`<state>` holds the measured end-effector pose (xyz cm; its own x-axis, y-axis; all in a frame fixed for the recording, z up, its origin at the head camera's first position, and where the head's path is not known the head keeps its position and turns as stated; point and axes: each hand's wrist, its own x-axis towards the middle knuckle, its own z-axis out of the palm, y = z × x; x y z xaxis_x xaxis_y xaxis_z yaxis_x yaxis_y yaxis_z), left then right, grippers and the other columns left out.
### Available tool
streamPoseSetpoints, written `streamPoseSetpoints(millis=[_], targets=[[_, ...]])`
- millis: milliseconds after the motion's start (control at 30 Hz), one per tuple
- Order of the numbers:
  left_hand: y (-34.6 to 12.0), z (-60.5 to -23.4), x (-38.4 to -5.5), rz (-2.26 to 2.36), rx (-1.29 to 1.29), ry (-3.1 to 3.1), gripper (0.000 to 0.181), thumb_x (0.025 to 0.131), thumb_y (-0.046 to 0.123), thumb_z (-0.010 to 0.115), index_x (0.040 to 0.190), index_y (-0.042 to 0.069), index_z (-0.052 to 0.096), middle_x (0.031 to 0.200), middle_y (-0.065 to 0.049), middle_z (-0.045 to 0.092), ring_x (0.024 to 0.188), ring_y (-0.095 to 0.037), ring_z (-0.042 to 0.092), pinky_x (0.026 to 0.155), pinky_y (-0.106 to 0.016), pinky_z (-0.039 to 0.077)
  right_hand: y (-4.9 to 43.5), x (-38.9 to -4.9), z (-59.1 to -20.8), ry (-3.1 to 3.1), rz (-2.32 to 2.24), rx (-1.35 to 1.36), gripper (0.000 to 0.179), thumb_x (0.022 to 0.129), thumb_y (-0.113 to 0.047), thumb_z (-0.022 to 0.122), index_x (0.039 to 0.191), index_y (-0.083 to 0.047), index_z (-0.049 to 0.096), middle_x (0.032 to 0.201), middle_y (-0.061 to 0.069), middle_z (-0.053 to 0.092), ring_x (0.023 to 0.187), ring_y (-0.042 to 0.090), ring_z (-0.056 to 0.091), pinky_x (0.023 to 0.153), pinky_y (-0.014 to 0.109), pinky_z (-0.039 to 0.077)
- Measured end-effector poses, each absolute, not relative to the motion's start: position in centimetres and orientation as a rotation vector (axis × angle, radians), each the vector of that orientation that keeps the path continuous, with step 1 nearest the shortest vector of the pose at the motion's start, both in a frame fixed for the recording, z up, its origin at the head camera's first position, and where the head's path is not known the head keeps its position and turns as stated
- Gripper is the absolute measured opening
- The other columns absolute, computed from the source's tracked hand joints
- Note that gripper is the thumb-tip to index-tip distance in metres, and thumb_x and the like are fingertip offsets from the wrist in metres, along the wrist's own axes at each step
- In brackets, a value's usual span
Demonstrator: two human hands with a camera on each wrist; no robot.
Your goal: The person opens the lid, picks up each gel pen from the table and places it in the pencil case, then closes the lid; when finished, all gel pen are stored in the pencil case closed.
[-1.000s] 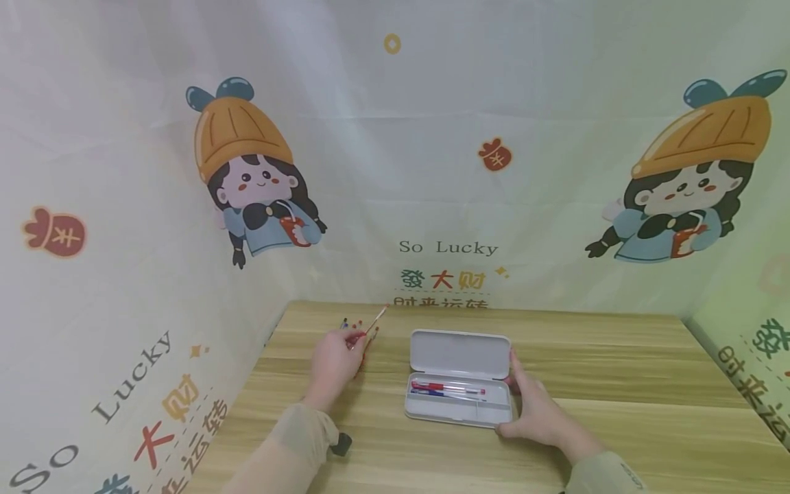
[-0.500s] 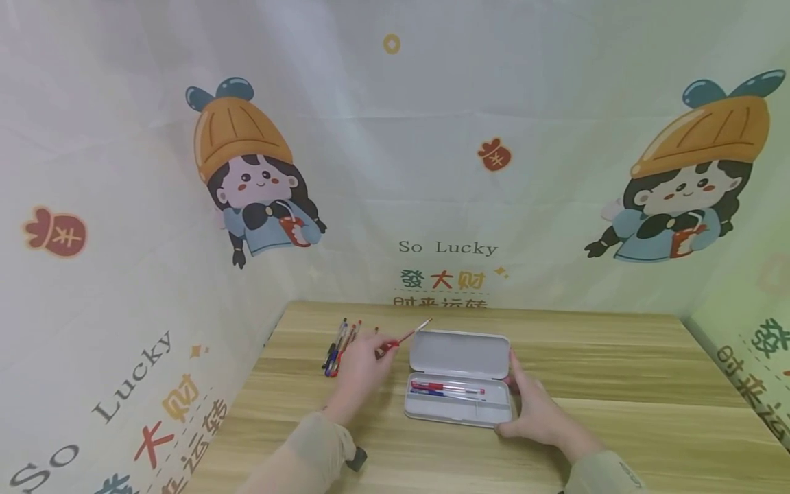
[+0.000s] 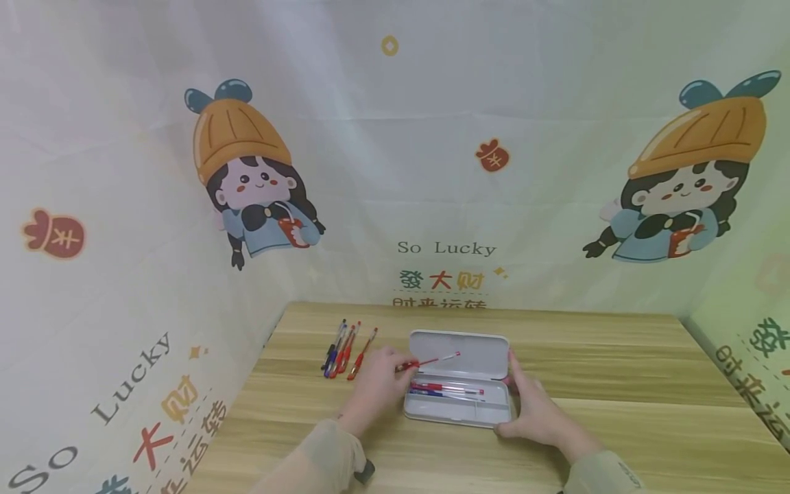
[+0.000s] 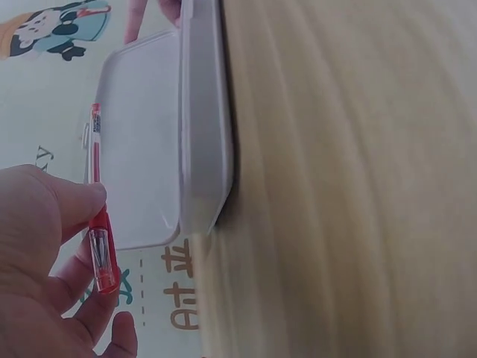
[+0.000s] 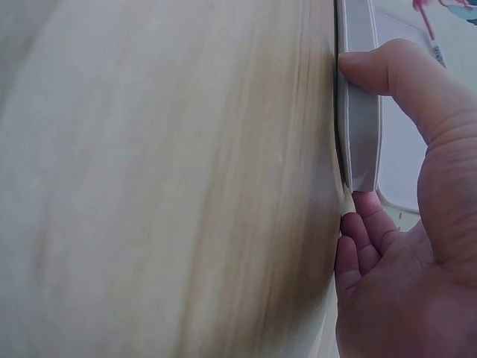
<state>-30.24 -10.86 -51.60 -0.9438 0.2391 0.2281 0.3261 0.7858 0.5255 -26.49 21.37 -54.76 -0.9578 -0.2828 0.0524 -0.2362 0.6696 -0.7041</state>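
My left hand (image 3: 379, 384) pinches a red gel pen (image 4: 95, 164) between thumb and fingers, over the left part of an open pencil case (image 3: 494, 414). In the head view the pen's clear barrel points right, across the case's upright lid (image 3: 459, 345). My right hand (image 3: 538, 413) holds the case by its right end, the thumb (image 5: 365, 68) on the near side and the fingers round the end. A red pen (image 3: 432, 387) and a blue pen (image 3: 432, 394) lie in the case's back compartment. The smaller front compartments show no pens.
Several red, blue and black pens (image 3: 341, 353) lie loosely side by side on the wooden table (image 3: 617, 384), left of the case. A printed cloth backdrop (image 3: 352, 171) rises behind the table and along both sides.
My left hand has carried the red pen rightward from the loose pens to the case, uncovering those pens. The right hand keeps its place on the case.
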Motion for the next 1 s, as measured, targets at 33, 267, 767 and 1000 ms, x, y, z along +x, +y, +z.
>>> streamPoseSetpoints(millis=[33, 267, 767, 1000], targets=[[-10.7, -51.8, -30.2, -0.853, -0.469, -2.831, 0.022, 0.102, 0.025, 0.078, 0.122, 0.018, 0.084, 0.115, -0.005, 0.073, 0.102, -0.019, 0.064, 0.09, -0.041, 0.058, 21.4, -26.5, -54.8, 2.814, -1.171, -0.436, 0.156, 0.062, -0.027, 0.102, 0.174, 0.003, -0.003, 0.149, 0.022, 0.064, 0.143, 0.046, 0.049, 0.126, 0.074, 0.035], [-9.6, -52.8, -29.8, -0.734, -0.593, -2.832, 0.019, 0.101, 0.027, 0.079, 0.117, 0.019, 0.086, 0.11, -0.001, 0.075, 0.1, -0.018, 0.065, 0.093, -0.041, 0.056, 21.3, -26.4, -54.9, 2.809, -1.176, -0.427, 0.155, 0.063, -0.026, 0.102, 0.174, 0.002, -0.003, 0.149, 0.023, 0.063, 0.144, 0.046, 0.048, 0.126, 0.074, 0.034], [-7.7, -53.7, -29.6, -0.631, -0.681, -2.867, 0.018, 0.1, 0.028, 0.08, 0.115, 0.021, 0.086, 0.108, 0.0, 0.075, 0.102, -0.019, 0.066, 0.097, -0.042, 0.055, 21.4, -26.5, -54.8, 2.842, -1.179, -0.462, 0.154, 0.061, -0.026, 0.102, 0.172, 0.006, 0.0, 0.146, 0.025, 0.064, 0.139, 0.046, 0.051, 0.124, 0.073, 0.038], [-7.8, -54.4, -29.6, -0.649, -0.686, -2.889, 0.018, 0.102, 0.028, 0.078, 0.117, 0.022, 0.086, 0.107, 0.0, 0.076, 0.105, -0.02, 0.066, 0.098, -0.043, 0.056, 21.4, -26.5, -54.9, 2.822, -1.182, -0.434, 0.156, 0.062, -0.027, 0.102, 0.173, 0.004, -0.002, 0.149, 0.024, 0.062, 0.143, 0.047, 0.049, 0.126, 0.074, 0.036]])
